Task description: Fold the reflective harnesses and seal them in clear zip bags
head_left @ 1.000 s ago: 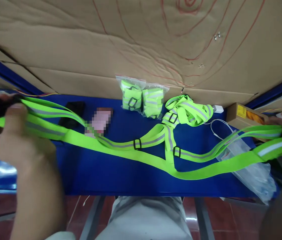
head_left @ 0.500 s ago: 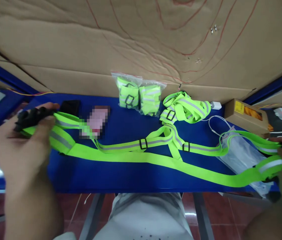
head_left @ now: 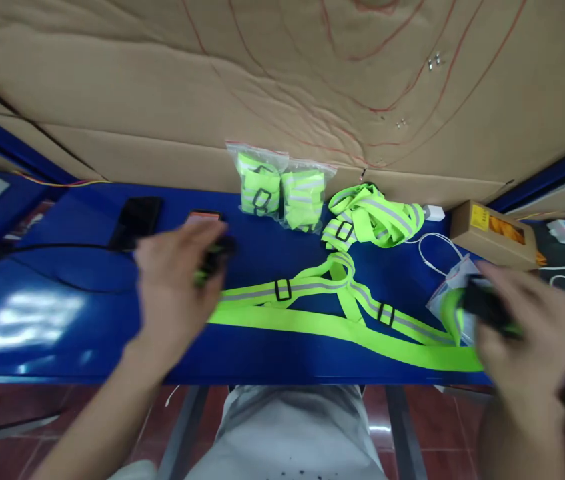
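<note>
A neon green reflective harness (head_left: 312,323) with grey stripes and black slider buckles lies across the blue table in front of me. My left hand (head_left: 177,273) grips its left end, with a black buckle (head_left: 219,255) showing at the fingers. At the other end my right hand (head_left: 532,333) is closed round the harness's black buckle part (head_left: 487,305), the strap curling down from it. Both hands are smeared by motion. Between them the middle of the harness rests on the table, its small loop pointing away from me.
Two bagged folded harnesses (head_left: 261,187) stand against the cardboard wall (head_left: 162,87). Beside them lies a loose bundled harness (head_left: 377,217). At the right are a cardboard box (head_left: 495,233), a white cable (head_left: 425,257) and a plastic bag (head_left: 455,280). A black phone-like object (head_left: 137,220) lies left.
Both hands have moved inward with the harness ends, the left one to the right and the right one to the left. The straps between them have slackened and folded closer together.
</note>
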The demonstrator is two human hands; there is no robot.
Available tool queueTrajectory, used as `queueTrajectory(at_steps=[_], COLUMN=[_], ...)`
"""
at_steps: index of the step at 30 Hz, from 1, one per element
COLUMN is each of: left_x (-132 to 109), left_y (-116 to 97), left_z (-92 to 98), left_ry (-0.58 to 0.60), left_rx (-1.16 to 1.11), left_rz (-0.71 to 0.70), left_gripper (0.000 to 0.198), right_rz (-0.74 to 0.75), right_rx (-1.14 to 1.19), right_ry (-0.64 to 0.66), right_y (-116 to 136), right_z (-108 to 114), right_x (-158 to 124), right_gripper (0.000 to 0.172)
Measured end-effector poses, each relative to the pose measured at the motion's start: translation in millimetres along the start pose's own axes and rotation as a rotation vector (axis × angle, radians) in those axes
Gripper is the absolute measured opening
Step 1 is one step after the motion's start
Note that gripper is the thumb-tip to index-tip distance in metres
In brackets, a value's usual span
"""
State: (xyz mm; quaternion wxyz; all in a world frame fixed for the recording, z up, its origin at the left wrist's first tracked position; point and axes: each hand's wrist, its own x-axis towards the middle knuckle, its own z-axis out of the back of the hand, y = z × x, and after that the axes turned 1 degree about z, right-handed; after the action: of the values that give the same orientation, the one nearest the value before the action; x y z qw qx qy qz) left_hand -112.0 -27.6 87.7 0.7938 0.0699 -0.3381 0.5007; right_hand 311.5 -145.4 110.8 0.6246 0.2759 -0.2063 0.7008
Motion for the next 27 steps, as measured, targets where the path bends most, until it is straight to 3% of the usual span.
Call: queueTrajectory(at_steps=[1, 2, 4, 7, 17, 25, 27], left_x=[-3, -6, -11, -17, -19, -16, -12], left_y=[-20, -38, -65, -84, -86, -93, -92], left_z=[-8.3, -16.1, -29.2, -39.3, -33.1, -33.2, -30.0], left_ry=[0.081, 0.073, 0.114, 0.187, 0.342, 0.303, 0.293], left_rx=[0.022, 0.028, 0.067, -0.009, -0.440, -0.408, -0.407], left_rz=[-0.120, -0.213, -0.210, -0.192, -0.260, -0.320, -0.280], left_gripper=[0.056, 0.058, 0.060, 0.069, 0.100, 0.098, 0.101], right_rz=[0.128, 0.208, 0.248, 0.240, 0.216, 0.249, 0.215], right_rx=[0.076, 0.160, 0.260, 0.366, 0.567, 0.600, 0.617], right_ry=[0.080, 0.152, 0.209, 0.234, 0.326, 0.360, 0.324], right_y=[17, 34, 64, 91, 92, 95, 94], right_z=[-9, -19, -39, -56, -58, -58, -56], right_x=[0, 0, 2, 4, 2, 4, 5], right_gripper=[0.072, 0.077, 0.084, 0.089, 0.089, 0.084, 0.086])
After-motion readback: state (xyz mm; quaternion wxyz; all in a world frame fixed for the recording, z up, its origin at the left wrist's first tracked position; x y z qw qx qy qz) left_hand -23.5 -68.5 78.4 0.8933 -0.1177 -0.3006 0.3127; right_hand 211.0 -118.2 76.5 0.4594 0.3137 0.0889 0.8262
